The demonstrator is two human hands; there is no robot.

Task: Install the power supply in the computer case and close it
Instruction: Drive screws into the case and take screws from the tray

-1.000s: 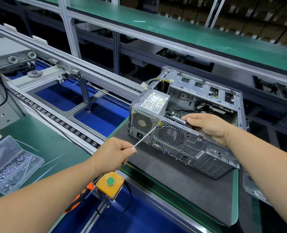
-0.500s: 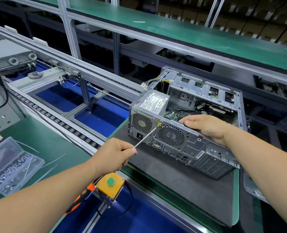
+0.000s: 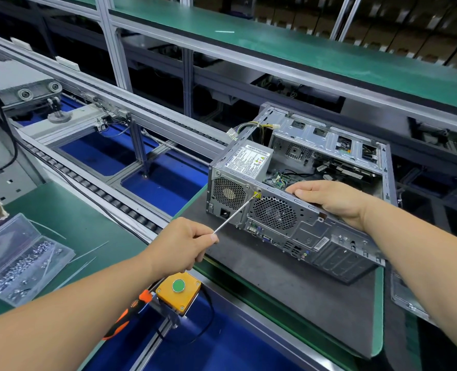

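An open grey computer case (image 3: 337,245) lies on its side on a dark mat, rear panel toward me. The grey power supply (image 3: 248,162) sits in its left rear corner, label up, with its cable bundle (image 3: 244,127) sticking out behind. My left hand (image 3: 182,243) grips a screwdriver (image 3: 232,215); its thin shaft runs up to a screw at the power supply's upper right corner on the rear panel. My right hand (image 3: 331,198) lies over the case's top rear edge, fingers curled onto the rim.
A clear plastic box of screws (image 3: 18,261) lies open on the green bench at left. A yellow button box (image 3: 178,289) and an orange-black tool handle (image 3: 125,317) sit near my left forearm. A roller conveyor (image 3: 101,194) runs behind. A grey panel (image 3: 409,298) lies at right.
Almost nothing moved. My right hand shifted slightly left along the case's top edge; the screwdriver stays on the same screw.
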